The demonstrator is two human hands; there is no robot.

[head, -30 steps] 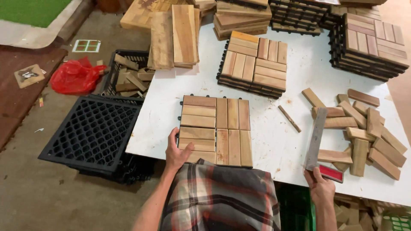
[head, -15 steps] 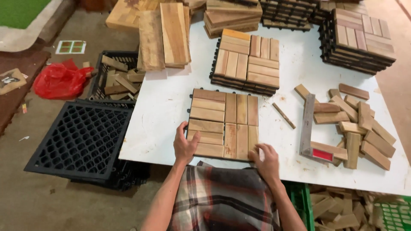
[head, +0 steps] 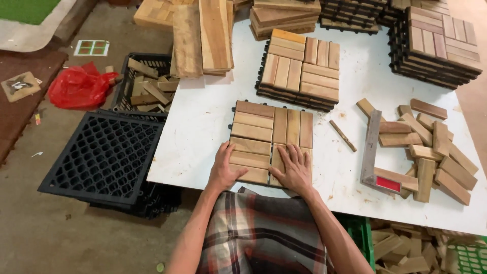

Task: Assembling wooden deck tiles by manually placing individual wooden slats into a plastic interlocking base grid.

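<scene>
**Tile position rel. to hands – near edge of worktop**

The wooden deck tile (head: 270, 139) lies flat on the white worktop (head: 203, 127), square in outline, directly ahead of the person and close to the near edge. It is made of four slat groups: near-left and far-left quadrants run slats left-right, near-right and far-right run them away from the person. No single long axis; the tile sits roughly parallel to the worktop edge, turned slightly clockwise.

Both hands rest on the near half, palms down, fingers spread, apart from each other w/ a narrow gap between. Neither is closed around anything; they press flat.
- Left hand (head: 227, 165): on the near-left quadrant, thumb at the tile's left edge.
- Right hand (head: 294, 166): on the near-right quadrant, fingers pointing along the slats.

Distance to the tile is equal for both: each is in contact.

Surroundings, outward:
- Stack of finished tiles (head: 299, 68) beyond, apart from the work tile.
- Thin wood stick (head: 343, 135) just right of it.
- Metal try square (head: 374, 152) w/ red stock, further right, among loose wood slats (head: 431, 142).
- Black plastic grid bases (head: 101, 152) stacked on the floor, left of the worktop.
</scene>
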